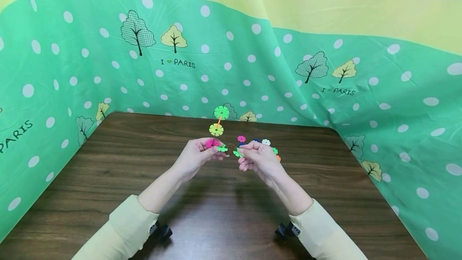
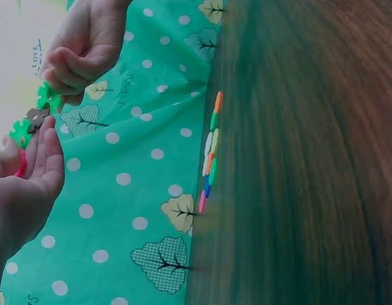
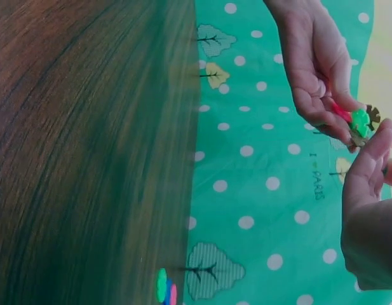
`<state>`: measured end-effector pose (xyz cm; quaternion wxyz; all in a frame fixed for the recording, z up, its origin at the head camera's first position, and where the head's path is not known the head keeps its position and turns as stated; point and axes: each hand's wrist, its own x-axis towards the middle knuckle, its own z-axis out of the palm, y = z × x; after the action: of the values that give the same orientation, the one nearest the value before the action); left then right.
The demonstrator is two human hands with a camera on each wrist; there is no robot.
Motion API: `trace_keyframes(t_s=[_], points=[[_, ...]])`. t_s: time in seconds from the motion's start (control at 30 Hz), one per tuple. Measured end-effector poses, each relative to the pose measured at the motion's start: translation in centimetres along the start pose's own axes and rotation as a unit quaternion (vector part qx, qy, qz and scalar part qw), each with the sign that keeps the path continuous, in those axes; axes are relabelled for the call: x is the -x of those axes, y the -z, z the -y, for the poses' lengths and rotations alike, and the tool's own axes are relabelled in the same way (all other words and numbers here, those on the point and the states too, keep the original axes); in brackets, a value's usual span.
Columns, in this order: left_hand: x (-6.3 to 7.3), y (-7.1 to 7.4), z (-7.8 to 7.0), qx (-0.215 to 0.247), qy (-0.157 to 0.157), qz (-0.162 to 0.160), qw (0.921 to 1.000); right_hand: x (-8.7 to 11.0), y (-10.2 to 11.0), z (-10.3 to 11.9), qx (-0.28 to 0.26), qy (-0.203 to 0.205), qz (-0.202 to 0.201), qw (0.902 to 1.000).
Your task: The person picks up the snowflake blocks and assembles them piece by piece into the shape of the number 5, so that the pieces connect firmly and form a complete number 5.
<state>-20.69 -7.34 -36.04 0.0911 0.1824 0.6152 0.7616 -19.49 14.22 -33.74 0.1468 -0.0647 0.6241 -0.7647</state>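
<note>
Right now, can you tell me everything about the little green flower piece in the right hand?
The green piece is bright, thin and notched round its edge, and looks like plastic. The right hand pinches it, so the fingers hide part of it. It's tilted, held up above the table, with a brown piece right beside it; I can't tell whether they're joined.

Raised, notched brown disc (image 2: 37, 119); green discs (image 2: 20, 134) on either side
</note>
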Motion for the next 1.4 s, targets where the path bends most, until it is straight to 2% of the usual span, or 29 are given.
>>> trace_keyframes(t_s=[0.3, 0.5, 0.67, 0.87, 1.03, 1.27, 1.4], points=[[0.2, 0.1, -0.3, -0.019, -0.003, 0.001, 0.9998, -0.1, -0.3, -0.3, -0.015, -0.014, -0.001, 0.9998], [0.0, 0.0, -0.4, 0.035, -0.006, -0.014, 0.9993, -0.2, -0.8, -0.3, -0.046, -0.016, -0.013, 0.9987], [0.3, -0.8, -0.2, 0.073, -0.006, -0.044, 0.9964, -0.2, -1.1, -0.1, -0.074, -0.018, -0.019, 0.9969], [0.2, -2.1, 0.3, 0.06, 0.016, -0.104, 0.9927, -0.2, -1.6, -0.1, -0.091, -0.007, -0.005, 0.9958], [0.0, -2.6, 0.7, 0.061, 0.012, -0.151, 0.9866, -0.4, -1.9, -0.2, -0.079, 0.003, 0.0, 0.9969], [-0.1, -3.3, 1.1, 0.098, -0.022, -0.169, 0.9804, -0.7, -1.6, -0.4, -0.049, 0.023, -0.002, 0.9985], [-0.1, -4.0, 1.4, 0.135, -0.037, -0.169, 0.9757, -0.6, -1.5, -0.4, -0.041, 0.038, -0.003, 0.9984]])
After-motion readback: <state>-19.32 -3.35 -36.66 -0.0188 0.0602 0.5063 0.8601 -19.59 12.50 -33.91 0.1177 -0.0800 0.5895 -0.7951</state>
